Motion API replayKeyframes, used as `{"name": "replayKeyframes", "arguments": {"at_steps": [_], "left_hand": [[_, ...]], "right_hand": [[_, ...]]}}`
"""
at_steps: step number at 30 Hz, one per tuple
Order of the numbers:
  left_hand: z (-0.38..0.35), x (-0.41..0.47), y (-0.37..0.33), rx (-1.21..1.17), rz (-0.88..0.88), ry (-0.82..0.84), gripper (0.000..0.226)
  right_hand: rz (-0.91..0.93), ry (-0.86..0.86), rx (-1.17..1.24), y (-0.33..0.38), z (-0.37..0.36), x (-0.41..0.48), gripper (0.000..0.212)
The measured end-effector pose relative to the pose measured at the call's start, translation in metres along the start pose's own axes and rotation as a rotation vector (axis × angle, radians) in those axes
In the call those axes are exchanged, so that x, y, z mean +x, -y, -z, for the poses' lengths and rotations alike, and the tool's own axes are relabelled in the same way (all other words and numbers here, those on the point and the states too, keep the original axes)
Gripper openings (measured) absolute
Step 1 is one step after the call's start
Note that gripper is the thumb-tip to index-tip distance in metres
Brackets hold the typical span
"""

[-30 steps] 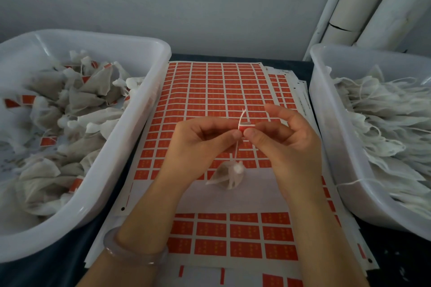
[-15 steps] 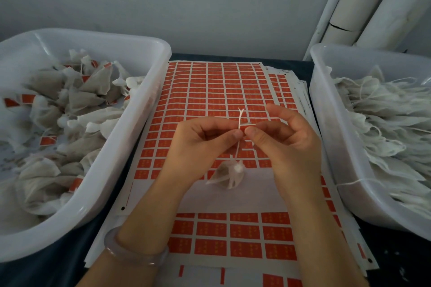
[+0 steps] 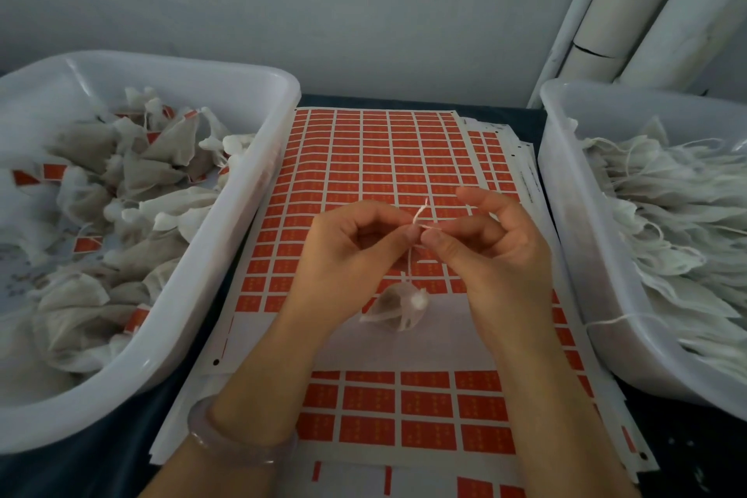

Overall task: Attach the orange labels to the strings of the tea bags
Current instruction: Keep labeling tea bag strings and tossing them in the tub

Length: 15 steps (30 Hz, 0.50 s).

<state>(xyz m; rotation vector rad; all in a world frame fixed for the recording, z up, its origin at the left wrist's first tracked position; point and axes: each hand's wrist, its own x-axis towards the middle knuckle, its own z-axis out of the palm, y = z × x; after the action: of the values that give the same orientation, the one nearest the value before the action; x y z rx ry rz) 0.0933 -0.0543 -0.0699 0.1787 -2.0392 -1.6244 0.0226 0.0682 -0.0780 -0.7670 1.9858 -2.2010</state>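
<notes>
while both hands meet at their fingertips over the label sheet (image 3: pixel 376 158), we see the left hand (image 3: pixel 343 255) and the right hand (image 3: pixel 485 255) each pinching the white string (image 3: pixel 410 261) between thumb and forefinger, the right hand's other fingers spread loose. the tea bag (image 3: pixel 398 305) hangs from that string just below the fingertips, between the two wrists, and seems to rest on a bare strip of the sheet. we judge the job well under way but far from over. the left tub (image 3: pixel 266 125), out past the left hand, holds a heap of tagged bags (image 3: pixel 133 174), and the right tub (image 3: pixel 556 174), out past the right hand, is piled with bare-stringed bags (image 3: pixel 667 222). whether a label is on this string we cannot tell: the fingertips cover that spot, and only a short white end sticks up above them. both tubs are cut off at the frame edges, so their full counts stay hidden.
</notes>
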Motion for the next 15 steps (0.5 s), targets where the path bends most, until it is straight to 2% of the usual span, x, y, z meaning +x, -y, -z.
{"name": "replayKeyframes", "arguments": {"at_steps": [4,6,8,10,12,13,15], "left_hand": [[-0.002,0.001,0.004,0.096,-0.023,-0.07,0.02],[0.001,0.003,0.008,0.089,-0.03,-0.122,0.019],[0.006,0.006,0.012,0.113,-0.022,-0.205,0.019],[0.011,0.008,0.014,0.118,0.015,-0.266,0.016],[0.014,0.008,0.016,0.014,0.036,-0.267,0.01],[0.016,0.009,0.016,-0.097,0.057,-0.278,0.012],[0.022,0.013,0.016,-0.412,0.135,-0.364,0.035]], "right_hand": [[-0.038,0.048,0.021,-0.005,-0.002,0.0,0.034],[-0.134,0.156,0.04,-0.005,-0.001,0.001,0.049],[-0.152,0.318,-0.196,-0.007,-0.001,-0.001,0.058],[-0.053,0.438,-0.474,-0.011,-0.007,-0.007,0.037],[0.024,0.391,-0.501,-0.01,-0.017,-0.009,0.009],[0.061,0.342,-0.48,-0.008,-0.022,-0.009,0.012],[0.14,0.239,-0.443,0.006,-0.035,-0.002,0.018]]}}
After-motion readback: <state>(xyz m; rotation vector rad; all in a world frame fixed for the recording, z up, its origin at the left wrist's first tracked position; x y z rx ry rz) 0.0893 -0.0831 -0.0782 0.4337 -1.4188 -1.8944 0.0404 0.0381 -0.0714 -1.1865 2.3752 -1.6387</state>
